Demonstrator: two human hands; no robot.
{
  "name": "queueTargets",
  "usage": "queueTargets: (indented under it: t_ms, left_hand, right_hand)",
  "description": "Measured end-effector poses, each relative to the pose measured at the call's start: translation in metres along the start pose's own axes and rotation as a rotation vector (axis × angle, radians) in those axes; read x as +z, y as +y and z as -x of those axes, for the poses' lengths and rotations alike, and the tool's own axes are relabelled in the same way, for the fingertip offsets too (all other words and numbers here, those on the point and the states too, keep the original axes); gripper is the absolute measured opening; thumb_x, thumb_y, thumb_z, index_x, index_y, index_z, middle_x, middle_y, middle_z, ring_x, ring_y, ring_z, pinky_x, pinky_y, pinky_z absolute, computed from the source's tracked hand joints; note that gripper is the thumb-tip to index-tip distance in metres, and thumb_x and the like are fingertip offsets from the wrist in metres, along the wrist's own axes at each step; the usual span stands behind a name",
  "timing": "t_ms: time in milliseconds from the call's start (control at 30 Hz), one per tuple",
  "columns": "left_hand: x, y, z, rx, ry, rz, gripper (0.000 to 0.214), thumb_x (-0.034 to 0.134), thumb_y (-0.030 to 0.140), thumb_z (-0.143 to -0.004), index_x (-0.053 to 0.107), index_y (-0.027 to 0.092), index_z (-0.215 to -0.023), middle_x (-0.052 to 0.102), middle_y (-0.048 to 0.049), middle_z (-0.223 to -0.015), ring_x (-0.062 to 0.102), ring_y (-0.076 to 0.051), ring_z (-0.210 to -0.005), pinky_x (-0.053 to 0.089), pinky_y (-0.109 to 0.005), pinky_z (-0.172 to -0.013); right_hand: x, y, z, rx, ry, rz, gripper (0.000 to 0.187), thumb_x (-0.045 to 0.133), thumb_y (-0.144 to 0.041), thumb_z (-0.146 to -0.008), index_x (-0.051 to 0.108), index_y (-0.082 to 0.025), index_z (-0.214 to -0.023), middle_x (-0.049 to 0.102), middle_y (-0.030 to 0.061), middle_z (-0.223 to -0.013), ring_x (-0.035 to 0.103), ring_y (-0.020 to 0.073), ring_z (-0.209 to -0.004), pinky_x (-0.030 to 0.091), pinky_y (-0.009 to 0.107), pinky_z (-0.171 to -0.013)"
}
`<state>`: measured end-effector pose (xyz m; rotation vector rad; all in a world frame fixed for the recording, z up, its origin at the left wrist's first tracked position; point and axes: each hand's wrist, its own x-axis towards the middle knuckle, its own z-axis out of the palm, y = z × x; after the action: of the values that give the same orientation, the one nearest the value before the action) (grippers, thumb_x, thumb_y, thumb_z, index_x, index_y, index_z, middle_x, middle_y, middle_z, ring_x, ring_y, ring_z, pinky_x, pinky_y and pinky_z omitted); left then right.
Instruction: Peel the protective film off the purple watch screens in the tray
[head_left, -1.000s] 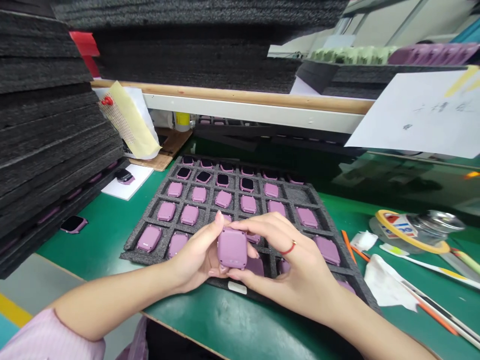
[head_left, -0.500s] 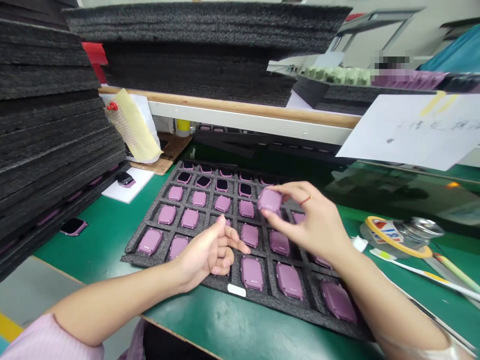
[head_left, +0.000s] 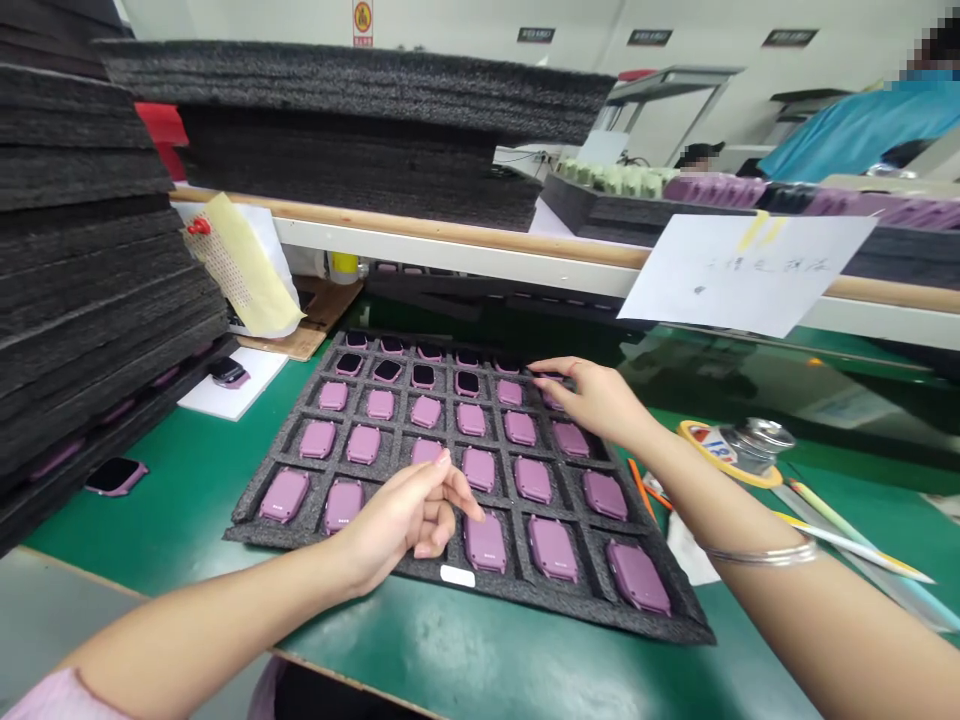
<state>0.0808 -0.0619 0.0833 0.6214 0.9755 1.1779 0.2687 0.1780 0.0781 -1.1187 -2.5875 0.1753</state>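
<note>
A black foam tray (head_left: 577, 597) lies on the green bench, its cells holding lilac smartwatches (head_left: 534, 480). Most show their lilac backs, while several in the rear rows show black screens. My right hand (head_left: 589, 395) is at the tray's rear right, fingers closed over a lilac watch (head_left: 553, 402) that sits low in a cell and is partly hidden. My left hand (head_left: 409, 520) hovers over the front rows, loosely curled and holding nothing, nearest a watch in the front row (head_left: 485, 541).
Tall stacks of dark foam trays (head_left: 90, 300) stand at left. A watch rests on a white card (head_left: 217, 398). At right lie a tape roll (head_left: 727, 455), a white cloth (head_left: 690, 550) and a paper sign (head_left: 742, 270). A blue-sleeved co-worker (head_left: 862, 130) stands far back.
Both hands held the watch a second ago. My left hand let go, and my right hand carried the watch to the tray's rear right, lowering it into a cell.
</note>
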Motion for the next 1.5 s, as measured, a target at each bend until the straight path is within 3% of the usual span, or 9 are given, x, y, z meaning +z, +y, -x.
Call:
queueTargets:
  t_ms: [100, 167, 233, 367, 567, 733, 1033, 1300, 1500]
  left_hand:
    - [0.000, 0.000, -0.001, 0.008, -0.009, -0.013, 0.055, 0.076, 0.065, -0.070, 0.055, 0.015, -0.078, 0.065, -0.0030, -0.076, 0.038, -0.003, -0.046, 0.021, -0.016, -0.040]
    - [-0.001, 0.000, -0.001, 0.006, -0.017, -0.015, 0.055, 0.075, 0.065, -0.070, 0.055, 0.016, -0.079, 0.065, -0.0029, -0.077, 0.038, -0.003, -0.046, 0.021, -0.016, -0.040]
    - [-0.003, 0.000, -0.002, 0.007, -0.031, -0.025, 0.052, 0.074, 0.064, -0.072, 0.054, 0.016, -0.080, 0.065, -0.0030, -0.077, 0.039, -0.003, -0.046, 0.021, -0.017, -0.040]
    - [-0.006, -0.002, -0.001, 0.015, -0.075, -0.072, 0.048, 0.073, 0.060, -0.075, 0.055, 0.015, -0.079, 0.064, -0.0028, -0.077, 0.037, -0.002, -0.044, 0.021, -0.018, -0.040]
    - [-0.004, -0.004, -0.001, -0.003, -0.110, -0.109, 0.047, 0.072, 0.059, -0.074, 0.054, 0.015, -0.079, 0.064, -0.0025, -0.079, 0.038, -0.002, -0.044, 0.022, -0.020, -0.040]
    - [-0.004, -0.003, 0.001, -0.010, -0.126, -0.103, 0.045, 0.073, 0.056, -0.074, 0.053, 0.016, -0.078, 0.065, -0.0023, -0.080, 0.040, -0.002, -0.044, 0.023, -0.019, -0.040]
    - [-0.005, -0.002, 0.001, -0.032, -0.174, -0.110, 0.049, 0.076, 0.059, -0.068, 0.052, 0.017, -0.077, 0.065, -0.0013, -0.077, 0.041, -0.003, -0.045, 0.027, -0.021, -0.043]
    - [-0.004, 0.000, 0.003, -0.072, -0.192, -0.129, 0.055, 0.077, 0.065, -0.063, 0.053, 0.018, -0.077, 0.065, -0.0017, -0.076, 0.043, -0.006, -0.049, 0.028, -0.023, -0.045]
    - [-0.005, -0.003, 0.002, -0.057, -0.221, -0.126, 0.053, 0.077, 0.064, -0.063, 0.054, 0.018, -0.078, 0.064, -0.0019, -0.076, 0.044, -0.006, -0.050, 0.029, -0.022, -0.045]
  right_hand:
    - [0.009, -0.034, -0.021, -0.122, -0.098, 0.023, 0.030, 0.059, -0.029, -0.094, 0.072, -0.022, -0.119, 0.073, 0.0064, -0.125, 0.066, 0.0264, -0.120, 0.049, 0.040, -0.108]
    - [0.017, -0.051, -0.036, -0.160, -0.163, 0.058, 0.031, 0.066, -0.029, -0.092, 0.069, -0.019, -0.121, 0.071, 0.0094, -0.126, 0.064, 0.0272, -0.120, 0.048, 0.045, -0.108]
    - [0.023, -0.060, -0.051, -0.175, -0.235, 0.089, 0.032, 0.067, -0.032, -0.093, 0.067, -0.017, -0.121, 0.069, 0.0104, -0.124, 0.065, 0.0258, -0.115, 0.051, 0.049, -0.102]
    - [0.024, -0.064, -0.073, -0.192, -0.345, 0.125, 0.029, 0.064, -0.035, -0.097, 0.064, -0.016, -0.118, 0.068, 0.0079, -0.118, 0.067, 0.0210, -0.103, 0.057, 0.043, -0.090]
    - [0.020, -0.090, -0.091, -0.267, -0.328, 0.144, 0.034, 0.065, -0.035, -0.095, 0.062, -0.017, -0.124, 0.065, 0.0087, -0.121, 0.065, 0.0233, -0.108, 0.055, 0.046, -0.093]
    - [0.032, -0.122, -0.098, -0.362, -0.413, 0.106, 0.033, 0.065, -0.034, -0.096, 0.062, -0.018, -0.124, 0.066, 0.0082, -0.122, 0.066, 0.0220, -0.106, 0.056, 0.044, -0.092]
    - [0.021, -0.148, -0.112, -0.264, -0.412, 0.192, 0.031, 0.064, -0.037, -0.096, 0.063, -0.017, -0.120, 0.068, 0.0072, -0.114, 0.068, 0.0200, -0.098, 0.058, 0.041, -0.086]
    - [0.045, -0.185, -0.124, -0.245, -0.468, 0.223, 0.030, 0.062, -0.037, -0.097, 0.064, -0.018, -0.120, 0.067, 0.0080, -0.118, 0.067, 0.0200, -0.100, 0.058, 0.040, -0.086]
    - [0.040, -0.210, -0.135, -0.292, -0.467, 0.270, 0.028, 0.064, -0.036, -0.097, 0.065, -0.018, -0.118, 0.066, 0.0083, -0.121, 0.066, 0.0214, -0.104, 0.057, 0.041, -0.089]
